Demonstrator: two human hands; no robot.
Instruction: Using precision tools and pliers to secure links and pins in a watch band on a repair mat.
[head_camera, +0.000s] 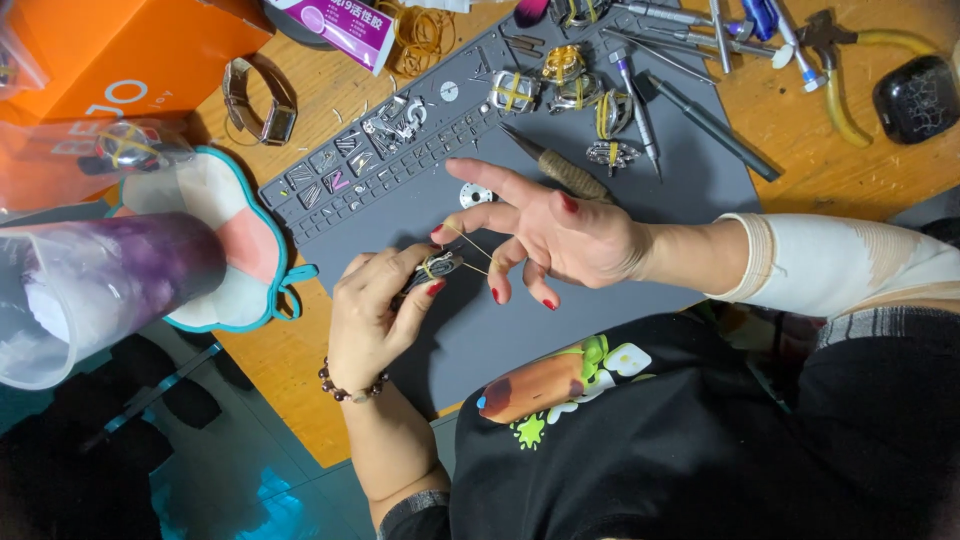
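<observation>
My left hand (375, 310), with a bead bracelet at the wrist, pinches a small metal watch case (437, 267) over the grey work mat (640, 200). A thin yellow rubber band (466, 243) runs from the case to my right hand (560, 235). That hand has a white sleeve, and its spread fingers hold the band stretched. Both hands have red nails. The two hands almost touch at the case.
Several watch cases wrapped in yellow bands (560, 85) lie at the mat's far side beside screwdrivers and a wooden-handled tool (560, 170). Small parts fill the mat's tray slots (350, 165). An orange box (110, 50), a purple cup (100, 290), a wristwatch (260, 105) and yellow-handled pliers (850, 60) surround the mat.
</observation>
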